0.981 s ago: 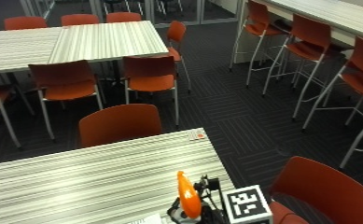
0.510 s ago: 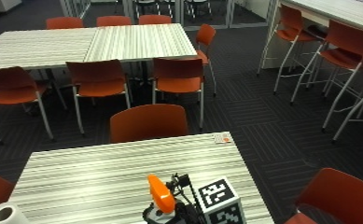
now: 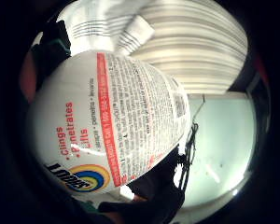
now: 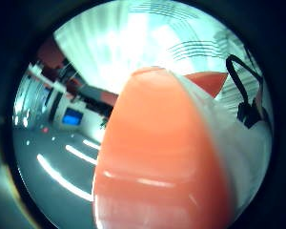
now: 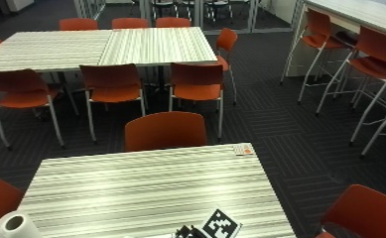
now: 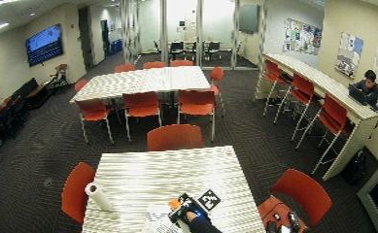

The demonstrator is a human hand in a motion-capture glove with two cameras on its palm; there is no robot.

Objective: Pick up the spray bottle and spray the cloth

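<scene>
Gone from the outside view is the orange spray head that stood at the lower edge half a second ago; that whole picture has shifted, so the camera moved, and the near striped table (image 5: 146,188) now shows more of its surface. At lower left of that view a paper towel roll (image 5: 17,227) stands on the table, and a small orange-and-white card (image 5: 244,149) lies at the far right corner.

Only the wide outside view shows the gloved right hand (image 6: 187,215) at the near edge of the table, low in the frame, with the orange top of the spray bottle (image 6: 174,205) just left of it and a pale cloth (image 6: 156,218) lying on the table to the left again. The roll (image 6: 98,195) stands further left.

From the little finger side palm view, the white bottle's printed label (image 3: 112,126) fills most of the picture, close against the palm; a folded striped cloth (image 3: 130,35) lies beyond it on the table. The thumb side palm view is filled with the orange spray head (image 4: 157,157), the striped table behind it.

The bottle appears to stand roughly upright, orange head uppermost; which way its nozzle points I cannot tell. The hand seems wrapped round the bottle's body, though the fingers themselves are not clearly seen.
</scene>
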